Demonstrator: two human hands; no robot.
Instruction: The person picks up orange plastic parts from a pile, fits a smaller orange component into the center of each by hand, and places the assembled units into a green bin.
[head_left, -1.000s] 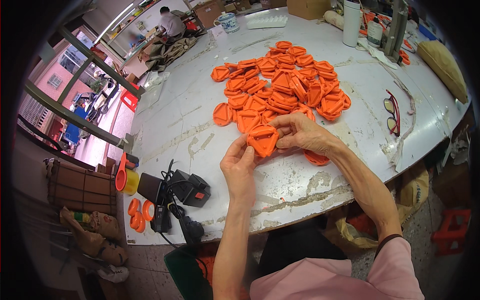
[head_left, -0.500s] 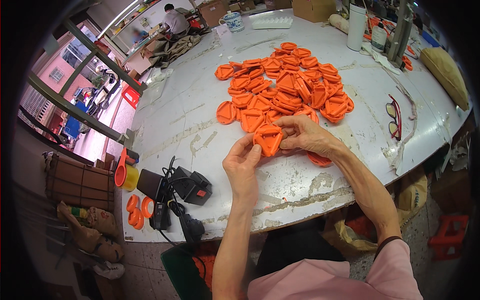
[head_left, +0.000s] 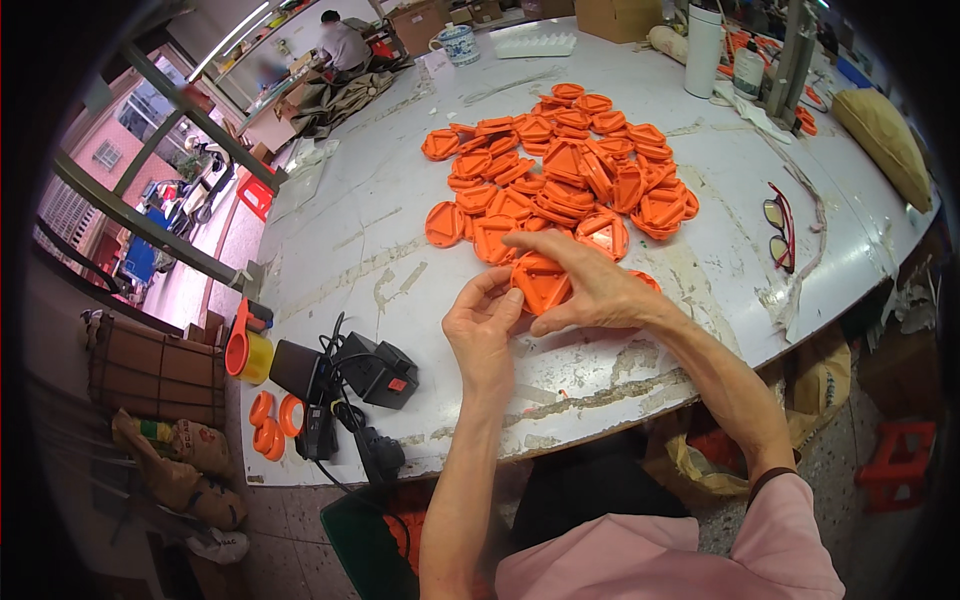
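Holding one orange triangular plastic piece (head_left: pixel 540 283) between both hands at the near edge of the white table (head_left: pixel 340 250): right hand (head_left: pixel 590 285) draped over it, fingers closed on its far rim; left hand (head_left: pixel 485 330) with fingertips pinching its left edge, apparently to steady it. Just beyond, a heap of like orange pieces (head_left: pixel 565 175), within reach. Red-framed glasses (head_left: pixel 780 225) lie well to the right; black power adapters (head_left: pixel 365 375) sit near the left corner
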